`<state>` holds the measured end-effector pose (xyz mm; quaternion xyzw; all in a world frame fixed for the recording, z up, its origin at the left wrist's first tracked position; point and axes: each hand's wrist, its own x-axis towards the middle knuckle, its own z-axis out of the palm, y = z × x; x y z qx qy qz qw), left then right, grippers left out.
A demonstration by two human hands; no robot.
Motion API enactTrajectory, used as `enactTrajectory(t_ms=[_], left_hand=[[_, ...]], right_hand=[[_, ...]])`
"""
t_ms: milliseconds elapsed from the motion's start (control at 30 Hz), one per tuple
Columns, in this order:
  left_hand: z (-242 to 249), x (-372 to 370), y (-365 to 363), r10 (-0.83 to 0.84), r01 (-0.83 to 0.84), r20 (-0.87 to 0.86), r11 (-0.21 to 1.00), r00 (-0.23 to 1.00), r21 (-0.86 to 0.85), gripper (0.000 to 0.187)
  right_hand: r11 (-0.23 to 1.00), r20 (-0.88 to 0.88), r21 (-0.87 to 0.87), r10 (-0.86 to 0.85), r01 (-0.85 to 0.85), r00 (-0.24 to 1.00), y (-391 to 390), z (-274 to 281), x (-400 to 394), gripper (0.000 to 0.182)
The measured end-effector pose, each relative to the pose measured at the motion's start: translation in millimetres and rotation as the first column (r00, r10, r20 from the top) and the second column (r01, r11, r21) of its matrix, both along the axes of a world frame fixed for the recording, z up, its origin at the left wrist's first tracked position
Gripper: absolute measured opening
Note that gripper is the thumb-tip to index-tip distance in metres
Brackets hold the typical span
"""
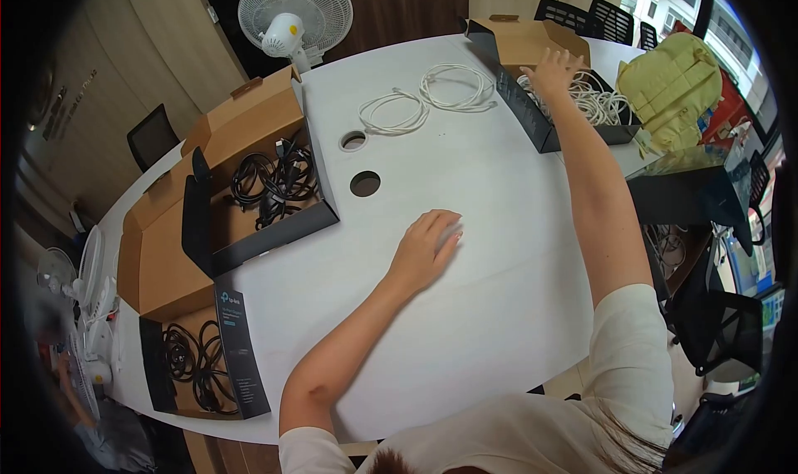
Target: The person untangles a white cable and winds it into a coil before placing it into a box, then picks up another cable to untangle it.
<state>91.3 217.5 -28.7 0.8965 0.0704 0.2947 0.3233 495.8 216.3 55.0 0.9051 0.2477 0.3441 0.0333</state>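
Note:
My right hand (552,73) reaches to the far right, over an open black box (542,135) full of tangled white cables (600,102). Its fingers are spread just above the cables at the box's left part, holding nothing. On the white tabletop (490,308) rests my left hand (424,248), fingers stretched out, thumb apart and nothing in it. Beyond that hand lie two loosely coiled white cables, a left coil (394,113) and a right coil (457,88), side by side and overlapping where they meet.
Left of the table, one open box (278,240) holds black cables (274,179); a nearer box (243,353) holds more black cords (202,362). Two round holes pierce the tabletop. A white fan (295,17) stands behind, a green bag (672,83) at right. Another person (108,437) is at lower left.

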Motion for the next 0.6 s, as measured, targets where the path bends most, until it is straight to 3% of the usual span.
enactTrajectory(t_ms=[67,133,200,267,333,367,467,500,600], left_hand=[[-1.2,0.1,1.6,0.003,-0.003,0.004,1.0,1.0,-0.007,0.024],[-1.2,0.5,2.1,0.01,-0.01,0.01,1.0,1.0,-0.02,0.024],[0.3,-0.4,2.1,0.02,-0.019,0.015,0.999,1.0,-0.034,0.024],[0.5,-1.0,2.1,0.018,-0.018,0.014,0.999,1.0,-0.032,0.024],[0.7,-0.5,3.0,0.019,-0.019,0.015,1.0,1.0,-0.023,0.024],[-0.5,-0.2,3.7,0.021,-0.02,0.015,1.0,1.0,-0.019,0.024],[-0.5,0.2,3.3,0.025,-0.025,0.007,1.0,1.0,-0.019,0.024],[-0.2,-0.6,2.9,0.025,-0.025,0.002,0.999,1.0,-0.021,0.024],[-1.8,-0.6,2.6,0.066,-0.067,-0.021,0.993,0.998,-0.097,0.023]], right_hand=[[0.986,0.007,-0.055,0.157,-0.156,0.988,26.9,1.3,-14.2,0.057],[0.896,-0.06,-0.072,0.436,-0.439,0.898,62.4,-15.2,-25.9,0.041],[0.739,-0.312,-0.044,0.629,-0.672,0.712,88.6,-35.8,-65.6,0.032],[0.499,-0.306,0.051,0.832,-0.865,0.462,107.2,-71.9,-105.4,0.041],[0.376,-0.264,0.126,0.905,-0.918,0.334,116.5,-100.4,-143.4,0.042],[0.306,-0.241,0.136,0.933,-0.942,0.269,114.7,-104.7,-159.7,0.032],[0.405,-0.251,0.189,0.901,-0.895,0.354,96.9,-99.0,-190.1,0.018],[0.377,-0.146,0.199,0.924,-0.905,0.352,88.8,-99.8,-193.8,0.01],[0.35,-0.122,0.156,0.935,-0.924,0.333,54.8,-98.3,-195.2,0.01]])
